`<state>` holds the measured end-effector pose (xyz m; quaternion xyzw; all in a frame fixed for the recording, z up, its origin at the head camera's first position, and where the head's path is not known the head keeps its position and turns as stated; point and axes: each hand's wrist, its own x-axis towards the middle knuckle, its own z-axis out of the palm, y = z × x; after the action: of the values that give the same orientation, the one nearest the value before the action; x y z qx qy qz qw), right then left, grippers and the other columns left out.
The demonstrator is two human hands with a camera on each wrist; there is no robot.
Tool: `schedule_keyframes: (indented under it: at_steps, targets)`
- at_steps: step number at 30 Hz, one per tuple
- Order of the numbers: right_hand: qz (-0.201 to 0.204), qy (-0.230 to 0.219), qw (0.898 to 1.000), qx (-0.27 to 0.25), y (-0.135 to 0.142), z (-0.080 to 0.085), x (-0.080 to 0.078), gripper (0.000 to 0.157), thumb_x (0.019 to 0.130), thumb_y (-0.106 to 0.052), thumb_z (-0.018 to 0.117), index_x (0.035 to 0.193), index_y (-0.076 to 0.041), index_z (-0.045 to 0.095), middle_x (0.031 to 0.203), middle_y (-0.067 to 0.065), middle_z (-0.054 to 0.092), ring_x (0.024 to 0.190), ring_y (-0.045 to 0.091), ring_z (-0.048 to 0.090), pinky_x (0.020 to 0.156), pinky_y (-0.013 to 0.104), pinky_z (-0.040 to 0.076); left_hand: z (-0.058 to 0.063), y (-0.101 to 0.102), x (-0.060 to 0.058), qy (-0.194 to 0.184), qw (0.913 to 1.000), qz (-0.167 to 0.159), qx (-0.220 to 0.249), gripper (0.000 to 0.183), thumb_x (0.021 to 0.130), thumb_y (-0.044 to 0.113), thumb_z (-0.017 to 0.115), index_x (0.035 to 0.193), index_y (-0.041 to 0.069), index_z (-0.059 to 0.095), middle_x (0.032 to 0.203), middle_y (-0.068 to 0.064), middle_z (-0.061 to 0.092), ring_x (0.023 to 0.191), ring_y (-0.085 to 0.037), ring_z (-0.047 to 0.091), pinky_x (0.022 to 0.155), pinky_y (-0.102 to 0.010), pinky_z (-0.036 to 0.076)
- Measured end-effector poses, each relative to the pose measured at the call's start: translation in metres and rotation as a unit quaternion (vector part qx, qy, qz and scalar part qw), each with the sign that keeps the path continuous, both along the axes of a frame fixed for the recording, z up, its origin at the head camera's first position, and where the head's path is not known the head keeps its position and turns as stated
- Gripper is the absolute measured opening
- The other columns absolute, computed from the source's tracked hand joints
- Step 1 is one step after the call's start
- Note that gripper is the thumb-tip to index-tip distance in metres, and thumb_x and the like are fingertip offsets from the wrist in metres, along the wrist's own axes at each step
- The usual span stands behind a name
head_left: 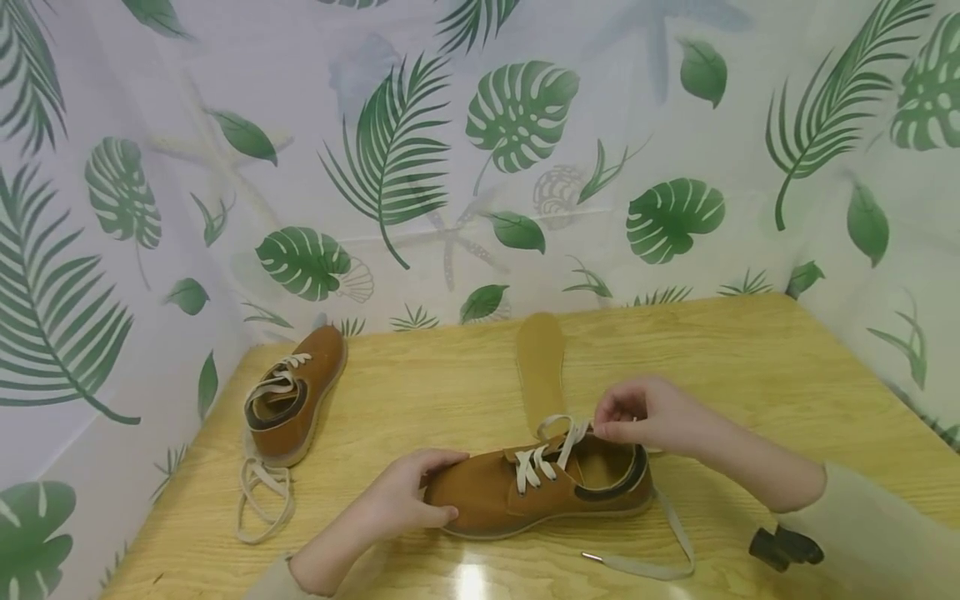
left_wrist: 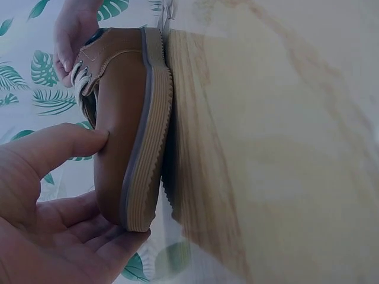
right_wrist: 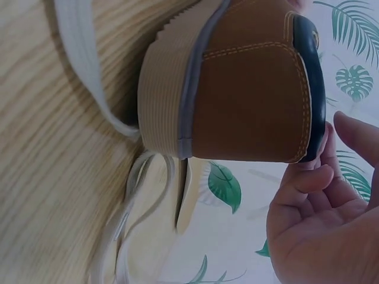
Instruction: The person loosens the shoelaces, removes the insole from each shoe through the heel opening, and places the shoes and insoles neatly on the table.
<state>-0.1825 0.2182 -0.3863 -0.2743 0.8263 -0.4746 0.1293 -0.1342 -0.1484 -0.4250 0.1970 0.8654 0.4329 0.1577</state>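
A brown lace-up shoe (head_left: 487, 487) with pale laces (head_left: 534, 467) stands on its sole, toe to the left. My left hand (head_left: 408, 496) grips its toe, thumb on the near side and fingers round the front. Over the shoe's opening, beside the tongue and upper laces, is my right hand (head_left: 637, 417), thumb and fingers bent close together. Whether they pinch the tongue or a lace is not clear. Seen in the right wrist view, the heel (right_wrist: 249, 106) partly covers those fingertips. One loose lace end (head_left: 648, 571) trails over the table past the heel.
Another brown shoe (head_left: 318, 392) stands at the table's left, its lace (head_left: 262, 500) hanging in loops. Behind the held shoe lies a tan insole (head_left: 540, 367). A small black object (head_left: 786, 547) is by my right sleeve. Leaf-print cloth (head_left: 525, 192) lines the wooden table (head_left: 712, 358).
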Motion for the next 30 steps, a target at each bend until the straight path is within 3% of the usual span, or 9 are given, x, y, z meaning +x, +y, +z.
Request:
schedule_keyframes:
  at_steps: [4,11,19,30]
  targets:
    - [-0.01,-0.013,1.0,-0.011,0.001,0.0,0.001,0.01,0.096,-0.007,0.073,0.099,0.003,0.073,0.091,0.01,0.075,0.075,0.005,0.062,0.067,0.024,0.056,-0.002,0.0,0.0,-0.001,1.0,-0.001,0.004,0.064,0.088,0.0,0.082,0.147,-0.001,0.059,0.148,-0.023,0.061,0.137,-0.047,0.056,0.118,-0.064,0.045]
    - [0.005,0.014,1.0,0.009,-0.001,0.002,0.005,0.011,0.096,-0.011,0.076,0.098,-0.001,0.077,0.088,0.002,0.076,0.074,0.003,0.064,0.064,0.023,0.055,-0.002,0.0,-0.001,0.001,1.0,-0.002,0.005,0.064,0.088,0.0,0.082,0.147,-0.001,0.059,0.148,-0.024,0.061,0.137,-0.047,0.056,0.117,-0.064,0.045]
    - [0.016,-0.016,1.0,-0.002,0.001,-0.003,0.003,0.016,0.098,-0.009,0.075,0.105,0.006,0.077,0.093,0.008,0.079,0.078,0.002,0.067,0.071,0.023,0.058,-0.006,0.0,0.0,-0.002,1.0,0.004,0.005,0.065,0.087,0.001,0.083,0.147,0.0,0.06,0.147,-0.023,0.062,0.134,-0.047,0.058,0.115,-0.066,0.046]
    - [-0.007,0.057,0.997,0.054,-0.003,-0.01,0.011,0.007,0.093,-0.015,0.081,0.097,-0.009,0.082,0.095,-0.001,0.081,0.078,-0.004,0.066,0.064,0.021,0.054,-0.009,-0.001,-0.002,0.001,1.0,0.001,0.007,0.065,0.087,0.001,0.084,0.147,0.0,0.06,0.147,-0.023,0.062,0.134,-0.048,0.059,0.114,-0.065,0.048]
